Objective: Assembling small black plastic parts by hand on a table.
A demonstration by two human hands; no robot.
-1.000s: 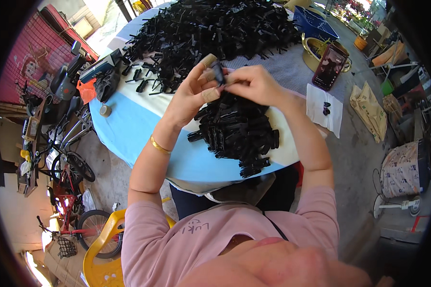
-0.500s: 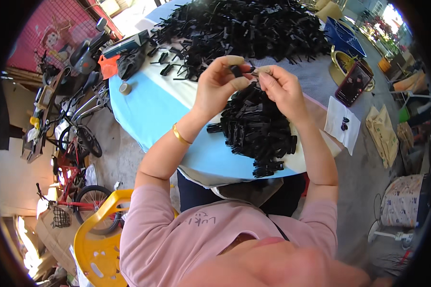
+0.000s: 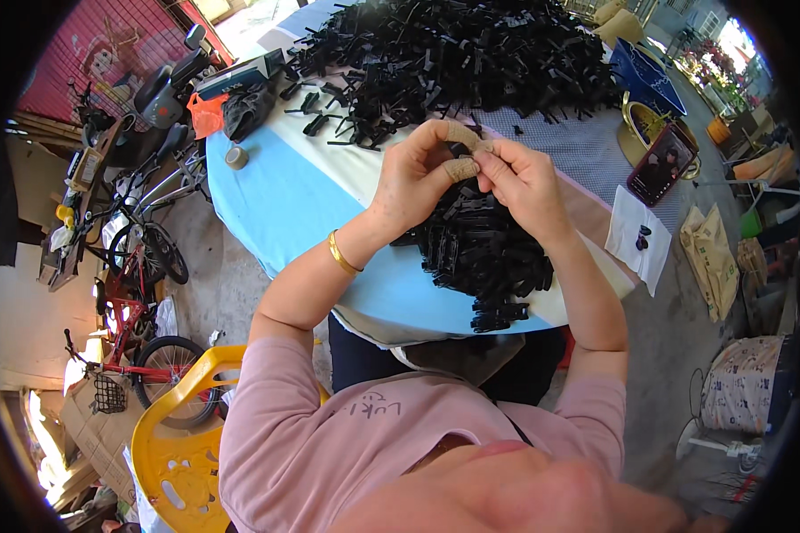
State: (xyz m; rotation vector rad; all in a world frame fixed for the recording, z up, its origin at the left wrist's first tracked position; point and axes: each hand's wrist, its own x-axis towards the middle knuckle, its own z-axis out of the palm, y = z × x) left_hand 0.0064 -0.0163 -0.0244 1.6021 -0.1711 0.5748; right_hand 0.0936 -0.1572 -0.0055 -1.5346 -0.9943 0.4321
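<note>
Above a near pile of small black plastic clip-like pieces (image 3: pixel 484 253), my two hands meet fingertip to fingertip. Tan tape wraps the thumb and forefinger of my left hand (image 3: pixel 418 173), which curl round and close in a pinch. My right hand (image 3: pixel 520 182) is pinched too, its thumb and finger pressed against the left fingertips. Whatever lies between them is hidden by the fingers. Beyond my hands a much larger heap of loose black pieces (image 3: pixel 453 62) spreads over the far part of the table (image 3: pixel 302 204).
At the right edge are a phone (image 3: pixel 662 164) leaning on a gold-coloured pot (image 3: pixel 636 120) and white paper (image 3: pixel 631 258) with small dark bits. A tape roll (image 3: pixel 236 157), orange bag (image 3: pixel 208 114) and dark bag (image 3: pixel 247 111) lie left. A yellow chair (image 3: pixel 182 453) stands beside me.
My hands have come lower, nearer the close pile, and the fingertips are now together. A black piece seen between my left fingers earlier is hidden now. The view has shifted slightly.
</note>
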